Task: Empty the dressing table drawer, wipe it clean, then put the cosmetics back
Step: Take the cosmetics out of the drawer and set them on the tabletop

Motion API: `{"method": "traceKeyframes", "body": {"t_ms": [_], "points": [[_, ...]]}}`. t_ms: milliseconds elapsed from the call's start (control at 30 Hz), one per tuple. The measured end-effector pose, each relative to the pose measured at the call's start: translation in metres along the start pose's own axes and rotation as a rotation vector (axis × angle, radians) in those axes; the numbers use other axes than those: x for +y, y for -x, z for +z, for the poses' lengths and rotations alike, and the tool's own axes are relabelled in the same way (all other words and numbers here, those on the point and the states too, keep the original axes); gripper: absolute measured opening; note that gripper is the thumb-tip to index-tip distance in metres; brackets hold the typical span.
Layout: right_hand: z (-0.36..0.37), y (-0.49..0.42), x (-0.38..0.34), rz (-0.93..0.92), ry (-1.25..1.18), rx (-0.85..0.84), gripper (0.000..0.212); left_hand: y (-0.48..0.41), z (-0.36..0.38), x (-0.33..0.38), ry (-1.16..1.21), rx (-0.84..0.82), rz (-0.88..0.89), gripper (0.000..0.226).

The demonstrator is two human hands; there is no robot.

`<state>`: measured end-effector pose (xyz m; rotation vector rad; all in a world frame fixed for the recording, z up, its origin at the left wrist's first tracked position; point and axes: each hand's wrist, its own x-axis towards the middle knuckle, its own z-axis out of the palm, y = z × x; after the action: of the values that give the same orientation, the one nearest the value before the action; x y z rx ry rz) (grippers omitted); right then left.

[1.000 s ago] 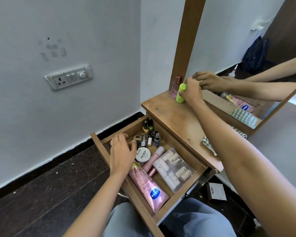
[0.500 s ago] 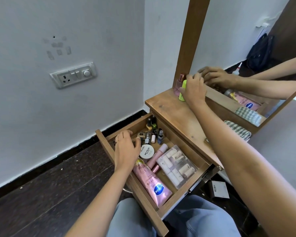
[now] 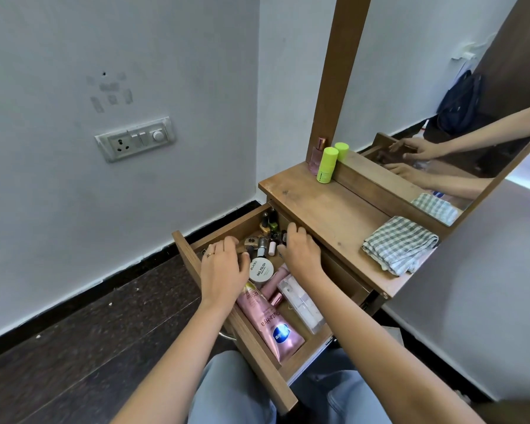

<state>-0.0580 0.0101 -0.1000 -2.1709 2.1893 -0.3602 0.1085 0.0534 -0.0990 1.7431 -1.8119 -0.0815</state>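
Observation:
The wooden drawer [image 3: 257, 356] is pulled out and holds cosmetics: a long pink tube [image 3: 270, 322], a white nail polish jar [image 3: 261, 269], a clear case [image 3: 302, 302] and small nail polish bottles [image 3: 268, 223] at the back. My left hand [image 3: 224, 267] rests palm down in the drawer's left side, its fingers loosely bent beside the jar. My right hand [image 3: 300, 252] reaches into the back right, fingertips down among the small bottles; what they touch is hidden. A green stick [image 3: 326, 165] and a pink perfume bottle [image 3: 317, 156] stand on the dressing table top [image 3: 328, 209].
A folded checked cloth [image 3: 398, 244] lies at the table top's right end. The mirror [image 3: 441, 117] behind reflects both hands and a dark bag. A wall switch plate [image 3: 135, 139] is to the left. My knees sit under the drawer's front.
My right hand let go of the green stick on the table top and moved down into the back of the drawer. My left hand stayed in the drawer.

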Motion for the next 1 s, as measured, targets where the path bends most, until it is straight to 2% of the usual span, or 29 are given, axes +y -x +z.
{"method": "traceKeyframes", "body": {"t_ms": [100, 433, 533, 600, 733, 833, 1000], "points": [[0.007, -0.003, 0.001, 0.031, -0.064, -0.004, 0.034, 0.001, 0.0, 0.0, 0.029, -0.001, -0.08, 0.027], [0.014, -0.002, -0.004, 0.148, -0.332, -0.009, 0.018, 0.003, -0.002, 0.003, 0.006, 0.003, -0.098, 0.024], [-0.003, 0.004, -0.011, 0.05, -0.444, 0.085, 0.015, 0.003, -0.002, 0.001, 0.001, 0.004, -0.09, 0.023], [-0.029, -0.001, -0.011, -0.011, -0.611, 0.176, 0.015, 0.003, -0.002, 0.001, -0.007, 0.006, -0.087, 0.022], [-0.085, -0.046, 0.021, 0.101, -0.776, 0.442, 0.022, 0.002, -0.002, 0.005, 0.001, 0.004, -0.101, 0.021], [-0.1, -0.077, 0.057, 0.186, -0.695, 0.495, 0.024, 0.002, -0.003, 0.006, 0.014, -0.006, -0.116, 0.021], [-0.085, -0.108, 0.09, 0.267, -0.537, 0.373, 0.031, 0.003, -0.002, 0.004, 0.018, 0.002, -0.11, 0.018]]}}
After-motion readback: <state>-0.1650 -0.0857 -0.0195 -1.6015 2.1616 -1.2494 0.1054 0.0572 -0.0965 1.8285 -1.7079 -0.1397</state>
